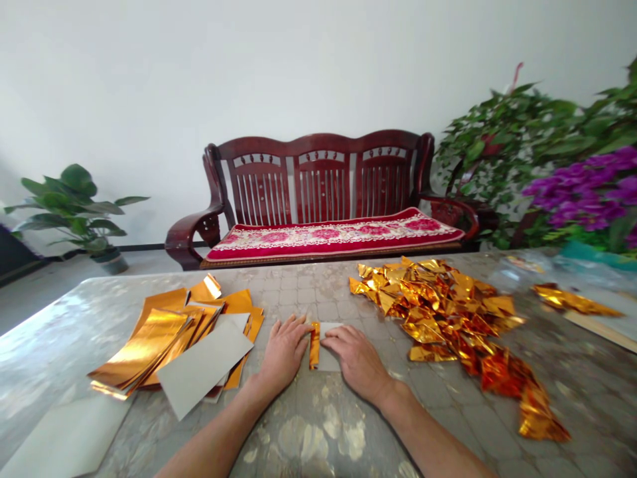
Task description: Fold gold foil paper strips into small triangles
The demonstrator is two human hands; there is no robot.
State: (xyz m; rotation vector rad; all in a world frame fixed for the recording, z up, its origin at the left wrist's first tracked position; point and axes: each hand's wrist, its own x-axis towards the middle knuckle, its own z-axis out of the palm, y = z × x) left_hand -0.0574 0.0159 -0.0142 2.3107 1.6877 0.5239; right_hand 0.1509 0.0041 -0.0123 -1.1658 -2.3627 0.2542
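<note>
A small sheet of paper [328,355] lies flat on the table between my hands, pale side up, with a gold foil strip [314,346] folded over along its left side. My left hand [287,348] rests beside the strip, palm down, fingers extended, its fingertips at the strip's upper left edge. On the paper's right side lies my right hand [355,358], palm down, with fingers stretched out over it.
Gold foil sheets [149,342] are stacked at the left, with pale-side-up sheets [204,365] on and near them. A heap of folded gold foil pieces [438,299] spreads across the right. A wooden bench [318,179] stands beyond the table [298,289].
</note>
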